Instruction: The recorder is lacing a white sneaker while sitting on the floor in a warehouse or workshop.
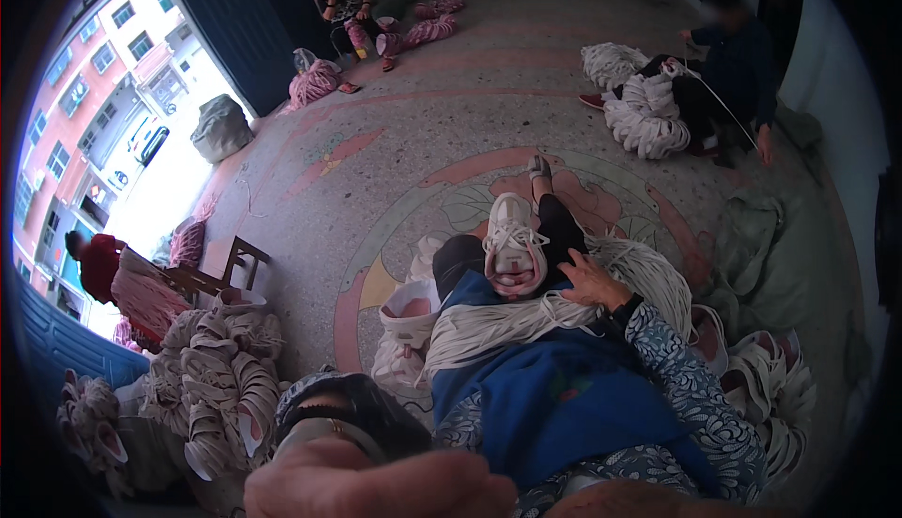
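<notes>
A cream sneaker upper (510, 227) with laces and a pinkish inside rests between my thighs, its toe pointing away. Long off-white shoelaces (507, 330) lie in a thick bundle across my blue apron (564, 396) and trail past my right thigh. My right hand (598, 283) lies on the laces at that thigh, right of the upper, fingers spread and holding nothing. Raised close to the camera at the bottom edge is my left hand (376, 480), with a bracelet at its wrist. It looms large and its fingers cannot be made out clearly.
Another pale upper (411, 316) stands by my left thigh. Piled uppers (211, 368) lie left, near a wooden stool (244, 260); more uppers (766, 377) lie right, by a grey-green sack (752, 255). People sit at far left (99, 264), back (343, 11) and right (738, 58).
</notes>
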`<state>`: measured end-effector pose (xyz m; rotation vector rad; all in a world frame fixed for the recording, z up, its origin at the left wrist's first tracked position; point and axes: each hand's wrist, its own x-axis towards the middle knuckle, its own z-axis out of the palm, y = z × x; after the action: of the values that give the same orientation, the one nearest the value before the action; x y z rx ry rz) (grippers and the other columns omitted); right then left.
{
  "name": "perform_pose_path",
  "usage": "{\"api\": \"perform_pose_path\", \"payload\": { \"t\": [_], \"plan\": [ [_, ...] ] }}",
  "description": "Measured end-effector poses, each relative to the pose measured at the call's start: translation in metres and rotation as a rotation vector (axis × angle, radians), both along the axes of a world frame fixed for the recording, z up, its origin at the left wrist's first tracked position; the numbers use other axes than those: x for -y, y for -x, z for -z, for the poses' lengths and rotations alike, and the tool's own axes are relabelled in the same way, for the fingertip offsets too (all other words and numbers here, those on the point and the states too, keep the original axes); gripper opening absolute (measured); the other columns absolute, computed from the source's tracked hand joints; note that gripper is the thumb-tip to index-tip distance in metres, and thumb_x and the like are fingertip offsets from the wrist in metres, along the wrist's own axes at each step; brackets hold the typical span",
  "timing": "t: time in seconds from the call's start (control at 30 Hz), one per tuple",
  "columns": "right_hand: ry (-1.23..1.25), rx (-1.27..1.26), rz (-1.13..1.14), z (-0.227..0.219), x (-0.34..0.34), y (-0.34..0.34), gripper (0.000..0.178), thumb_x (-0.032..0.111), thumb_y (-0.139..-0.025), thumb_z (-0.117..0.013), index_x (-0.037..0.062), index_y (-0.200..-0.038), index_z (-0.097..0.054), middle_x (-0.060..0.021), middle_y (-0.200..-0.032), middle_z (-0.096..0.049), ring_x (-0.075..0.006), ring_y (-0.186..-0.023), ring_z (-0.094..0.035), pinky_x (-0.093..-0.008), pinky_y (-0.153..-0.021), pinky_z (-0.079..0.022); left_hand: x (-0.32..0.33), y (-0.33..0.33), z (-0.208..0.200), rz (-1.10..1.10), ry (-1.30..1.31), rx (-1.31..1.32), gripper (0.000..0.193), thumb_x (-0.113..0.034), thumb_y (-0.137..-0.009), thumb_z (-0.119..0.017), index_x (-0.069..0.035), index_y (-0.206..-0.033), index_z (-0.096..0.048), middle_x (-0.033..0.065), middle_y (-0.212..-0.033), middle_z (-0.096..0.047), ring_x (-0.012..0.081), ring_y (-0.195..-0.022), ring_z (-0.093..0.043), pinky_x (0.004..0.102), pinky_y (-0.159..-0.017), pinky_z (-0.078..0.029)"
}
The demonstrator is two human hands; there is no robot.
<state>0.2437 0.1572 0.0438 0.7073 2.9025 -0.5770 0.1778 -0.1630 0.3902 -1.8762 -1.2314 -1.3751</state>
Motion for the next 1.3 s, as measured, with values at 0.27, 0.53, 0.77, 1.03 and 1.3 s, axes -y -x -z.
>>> {"api": "perform_pose_path", "payload": {
  "t": [0.27,0.53,0.77,1.03,1.3],
  "plan": [
    [-0.001,0.046,-0.035,0.002,0.002,0.0,0.063,0.033,-0.073,-0.065,0.0056,-0.127,-0.046,-0.03,-0.137,-0.029,-0.0488,-0.119,-0.038,-0.0488,-0.1,-0.035,0.01,0.011,-0.001,0.22,0.106,-0.029,0.028,-0.023,-0.091,-0.051,-0.016,-0.117,-0.059,0.005,-0.071,-0.059,0.018,-0.054,-0.059,0.0326,-0.052,-0.053],
    [-0.006,0.001,-0.017,0.013,-0.002,0.0,0.061,0.031,-0.073,-0.065,0.005,-0.126,-0.048,-0.0299,-0.138,-0.028,-0.0493,-0.12,-0.036,-0.0489,-0.101,-0.034,-0.005,0.004,-0.003,0.005,0.01,-0.082,0.028,-0.029,-0.091,-0.051,-0.018,-0.116,-0.057,0.0031,-0.072,-0.058,0.0179,-0.057,-0.059,0.0332,-0.055,-0.055],
    [0.021,0.018,-0.02,0.001,-0.002,0.005,0.061,0.031,-0.073,-0.065,0.0052,-0.125,-0.048,-0.0289,-0.137,-0.029,-0.0488,-0.12,-0.036,-0.0484,-0.101,-0.035,-0.02,-0.003,0.007,-0.005,-0.13,-0.005,0.027,-0.029,-0.092,-0.05,-0.018,-0.116,-0.056,0.0035,-0.078,-0.057,0.0178,-0.059,-0.06,0.0341,-0.057,-0.056],
    [-0.041,-0.018,-0.022,0.015,-0.003,-0.004,0.059,0.033,-0.074,-0.066,0.0063,-0.124,-0.049,-0.0268,-0.137,-0.029,-0.0472,-0.117,-0.039,-0.049,-0.097,-0.038,0.0,0.011,-0.008,0.19,0.161,-0.164,0.027,-0.029,-0.092,-0.05,-0.018,-0.115,-0.056,0.0036,-0.079,-0.057,0.0178,-0.058,-0.06,0.0339,-0.057,-0.057],
    [-0.051,-0.011,-0.001,0.017,-0.002,0.002,0.057,0.03,-0.074,-0.067,0.0073,-0.123,-0.05,-0.0252,-0.138,-0.028,-0.0455,-0.115,-0.041,-0.0497,-0.094,-0.04,-0.012,0.01,-0.005,0.0,0.142,-0.099,0.025,-0.029,-0.092,-0.049,-0.018,-0.113,-0.057,0.0028,-0.073,-0.058,0.0156,-0.054,-0.059,0.0293,-0.053,-0.056]
  ]
}}
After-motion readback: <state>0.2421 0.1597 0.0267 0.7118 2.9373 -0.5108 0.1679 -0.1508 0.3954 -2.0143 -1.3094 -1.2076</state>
